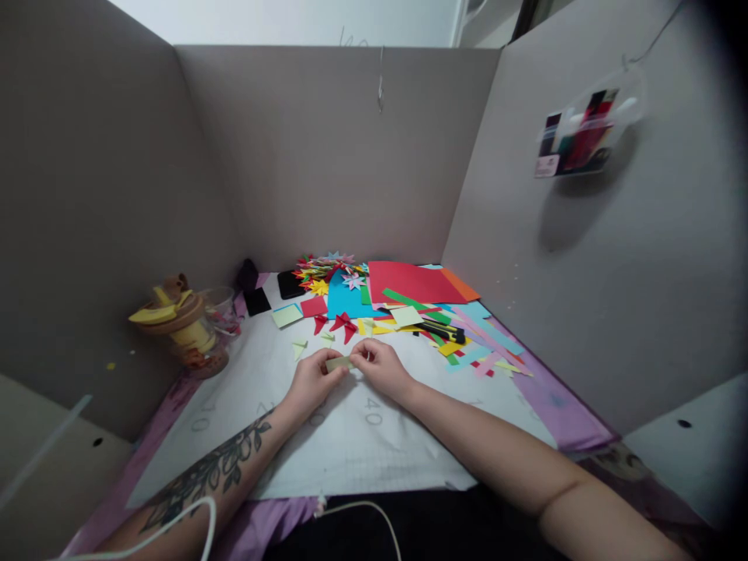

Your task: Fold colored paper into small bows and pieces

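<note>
Between my two hands is a small folded piece of pale yellow-green paper point(337, 363). My left hand point(314, 379) pinches its left end with thumb and fingers. At its right end the fingertips of my right hand point(382, 366) are closed on it. Just beyond my hands lie small folded paper pieces: pale green ones point(299, 347) and red ones point(346, 326). Farther back, a pale green paper square point(407, 315) rests near a black and yellow utility knife point(442, 330).
Red paper sheets point(414, 282) and a heap of folded paper stars point(327, 269) are at the back. Colored paper strips point(485, 335) spread on the right. A cup with a yellow lid point(190, 331) stands left. Grey panels point(339, 156) enclose the table; a clear bag point(590, 128) hangs right.
</note>
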### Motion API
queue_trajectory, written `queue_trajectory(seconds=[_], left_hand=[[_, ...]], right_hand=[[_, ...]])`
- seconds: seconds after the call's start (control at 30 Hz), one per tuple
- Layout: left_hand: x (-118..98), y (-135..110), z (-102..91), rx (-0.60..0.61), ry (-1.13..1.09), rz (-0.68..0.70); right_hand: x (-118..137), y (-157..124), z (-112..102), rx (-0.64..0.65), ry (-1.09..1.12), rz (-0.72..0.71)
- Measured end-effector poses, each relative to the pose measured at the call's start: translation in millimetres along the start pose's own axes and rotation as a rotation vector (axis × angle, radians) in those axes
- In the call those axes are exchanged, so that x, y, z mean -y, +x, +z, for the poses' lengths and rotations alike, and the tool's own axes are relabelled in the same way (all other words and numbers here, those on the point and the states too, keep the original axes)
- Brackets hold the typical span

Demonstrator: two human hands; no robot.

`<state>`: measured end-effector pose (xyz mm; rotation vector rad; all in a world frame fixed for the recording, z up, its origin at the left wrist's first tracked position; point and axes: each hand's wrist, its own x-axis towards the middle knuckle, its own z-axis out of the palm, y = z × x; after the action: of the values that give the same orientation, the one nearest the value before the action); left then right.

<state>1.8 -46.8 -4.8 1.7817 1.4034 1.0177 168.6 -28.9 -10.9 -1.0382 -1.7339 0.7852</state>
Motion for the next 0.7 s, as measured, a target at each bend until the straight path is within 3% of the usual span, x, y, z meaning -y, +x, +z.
queue_trajectory(seconds=[0.3,0.53,0.7], left_hand=[[6,1,-1.1,0.015,-0.098,-0.011],[14,-1,-1.1,-0.005,0.138,0.163],[16,-2,-0.3,0.009,0.272,0.233]], right_hand=[[0,2,-5,-0.051,-0.058,-0.042],[2,-4,-3,0.076,-0.422,-0.338],[-2,-7,5,0.093,-0.585,-0.387]])
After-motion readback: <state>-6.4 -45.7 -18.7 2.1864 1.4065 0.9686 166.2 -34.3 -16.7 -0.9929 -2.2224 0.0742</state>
